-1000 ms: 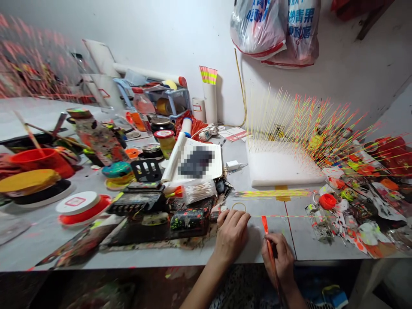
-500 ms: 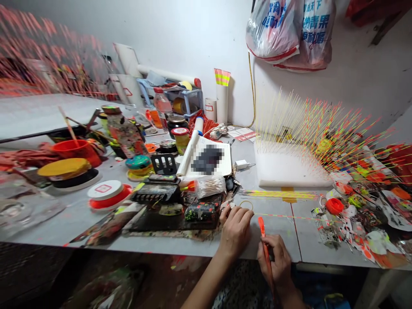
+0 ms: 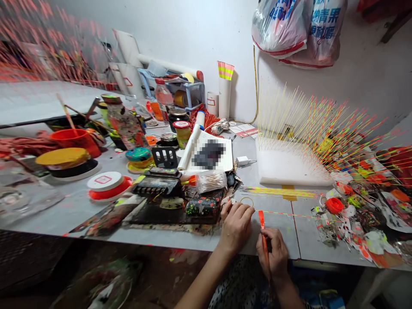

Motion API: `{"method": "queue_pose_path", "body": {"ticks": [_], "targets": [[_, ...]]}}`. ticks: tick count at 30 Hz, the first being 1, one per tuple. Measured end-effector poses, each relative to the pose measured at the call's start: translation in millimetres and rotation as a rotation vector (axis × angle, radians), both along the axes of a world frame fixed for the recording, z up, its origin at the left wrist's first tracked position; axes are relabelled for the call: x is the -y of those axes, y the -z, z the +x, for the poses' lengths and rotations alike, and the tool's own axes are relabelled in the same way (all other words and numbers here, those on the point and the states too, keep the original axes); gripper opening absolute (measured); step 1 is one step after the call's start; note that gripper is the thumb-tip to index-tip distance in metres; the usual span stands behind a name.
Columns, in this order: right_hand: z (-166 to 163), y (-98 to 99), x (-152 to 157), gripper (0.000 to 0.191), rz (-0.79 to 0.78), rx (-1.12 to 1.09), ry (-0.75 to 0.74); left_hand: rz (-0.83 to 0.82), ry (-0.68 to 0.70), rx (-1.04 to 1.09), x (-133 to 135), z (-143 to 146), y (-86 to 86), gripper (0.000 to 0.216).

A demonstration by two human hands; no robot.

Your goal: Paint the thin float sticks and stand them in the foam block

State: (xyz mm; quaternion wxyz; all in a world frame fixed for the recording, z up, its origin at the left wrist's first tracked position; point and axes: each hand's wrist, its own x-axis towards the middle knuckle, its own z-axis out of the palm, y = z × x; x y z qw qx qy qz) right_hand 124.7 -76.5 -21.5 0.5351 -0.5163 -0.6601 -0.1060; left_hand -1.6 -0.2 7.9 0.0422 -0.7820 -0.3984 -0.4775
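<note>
My left hand (image 3: 236,227) rests at the table's front edge, its fingertips pinching the end of a thin striped stick (image 3: 289,213) that runs out to the right, low over the tabletop. My right hand (image 3: 272,253) is close beside it and grips a slim orange stick (image 3: 263,236) with a flat tip pointing up. A small thin ring (image 3: 246,201) lies just above my left fingers. A bundle of yellow-striped sticks (image 3: 277,192) lies farther back.
A white foam block (image 3: 289,167) bristles with many painted sticks leaning right. Paint-spattered papers and small containers crowd the right side. At the left stand spools, jars, a paint-covered case (image 3: 202,207) and a notebook (image 3: 209,154). Plastic bags (image 3: 299,32) hang on the wall.
The whole view has swung, shifting the table up and to the right. My right hand has moved a little toward my left hand, and the orange stick stands more upright.
</note>
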Motion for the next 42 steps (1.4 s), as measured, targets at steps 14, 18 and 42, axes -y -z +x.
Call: {"method": "queue_pose_path", "body": {"ticks": [14, 18, 42], "targets": [[2, 1.8, 13, 0.017, -0.03, -0.069, -0.109, 0.009, 0.001, 0.014, -1, -1, 1.8, 0.023], [-4, -0.1, 12, 0.019, -0.033, -0.066, -0.15, 0.046, -0.027, -0.012, -5, -12, 4.9, 0.019], [-2, 3.9, 4, 0.012, -0.016, 0.025, -0.003, 0.049, 0.008, -0.024, -6, -16, 7.8, 0.021]]}}
